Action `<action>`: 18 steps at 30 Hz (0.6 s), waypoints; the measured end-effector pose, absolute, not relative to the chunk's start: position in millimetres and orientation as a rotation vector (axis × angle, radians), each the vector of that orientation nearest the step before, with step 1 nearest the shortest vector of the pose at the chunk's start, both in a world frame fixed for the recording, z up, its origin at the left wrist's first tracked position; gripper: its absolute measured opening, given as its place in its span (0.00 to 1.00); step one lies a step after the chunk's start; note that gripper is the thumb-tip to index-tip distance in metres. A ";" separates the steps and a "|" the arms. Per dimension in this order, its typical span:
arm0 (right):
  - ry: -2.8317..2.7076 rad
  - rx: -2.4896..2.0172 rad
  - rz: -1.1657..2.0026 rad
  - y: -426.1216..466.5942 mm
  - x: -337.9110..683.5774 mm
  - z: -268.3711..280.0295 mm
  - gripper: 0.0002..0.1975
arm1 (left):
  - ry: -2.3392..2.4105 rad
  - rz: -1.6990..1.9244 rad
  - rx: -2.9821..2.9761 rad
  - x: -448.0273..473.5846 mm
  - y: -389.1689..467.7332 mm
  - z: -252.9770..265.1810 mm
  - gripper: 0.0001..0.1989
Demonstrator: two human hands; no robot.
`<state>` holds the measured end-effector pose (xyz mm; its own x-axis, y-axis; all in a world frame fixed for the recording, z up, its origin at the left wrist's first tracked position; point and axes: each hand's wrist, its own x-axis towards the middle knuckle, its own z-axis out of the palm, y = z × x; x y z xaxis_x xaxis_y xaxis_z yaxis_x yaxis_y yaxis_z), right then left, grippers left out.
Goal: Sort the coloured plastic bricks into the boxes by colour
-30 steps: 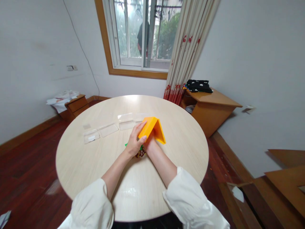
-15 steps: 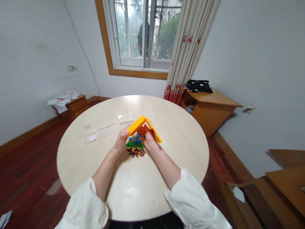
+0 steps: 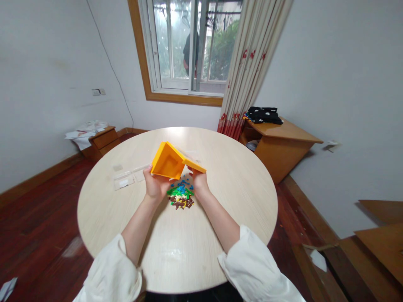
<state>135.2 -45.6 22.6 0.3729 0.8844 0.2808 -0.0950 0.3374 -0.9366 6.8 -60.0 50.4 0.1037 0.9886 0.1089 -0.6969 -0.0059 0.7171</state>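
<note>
1. Left hand [image 3: 156, 186]: fingers closed on the open box [image 3: 170, 162], held above the table [image 3: 176, 268].
2. Right hand [image 3: 200, 181]: under the lid [image 3: 195, 165]; finger spread cannot be told.
3. Support both halves evenly; avoid sweeping the bricks [image 3: 180, 195] below.

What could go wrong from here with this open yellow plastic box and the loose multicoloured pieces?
The bare left hand or bare right hand might brush the pile of small blue, green, yellow and brown pieces lying between them and scatter it. The yellow plastic box, held open and tilted, might slip and knock into the pile.
</note>
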 end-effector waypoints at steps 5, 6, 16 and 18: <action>-1.103 -1.016 0.609 -54.7 136.6 36.6 0.09 | 0.351 1.236 0.511 4.2 -61.7 53.7 0.32; -1.142 -1.008 0.587 -56.5 136.0 37.5 0.10 | 0.334 1.206 0.480 3.9 -61.9 53.2 0.33; -1.656 -1.180 0.352 -74.0 132.7 32.3 0.19 | 0.275 1.105 0.343 11.6 -68.1 48.7 0.28; -1.723 -1.208 0.424 -74.7 132.5 30.7 0.14 | 0.295 1.091 0.381 12.4 -70.2 50.5 0.26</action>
<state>132.5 -74.7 30.7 -0.0554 0.8634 0.5014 0.5321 0.4505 -0.7169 12.4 -70.2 50.5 0.4340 0.8998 -0.0455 -0.8003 0.4082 0.4391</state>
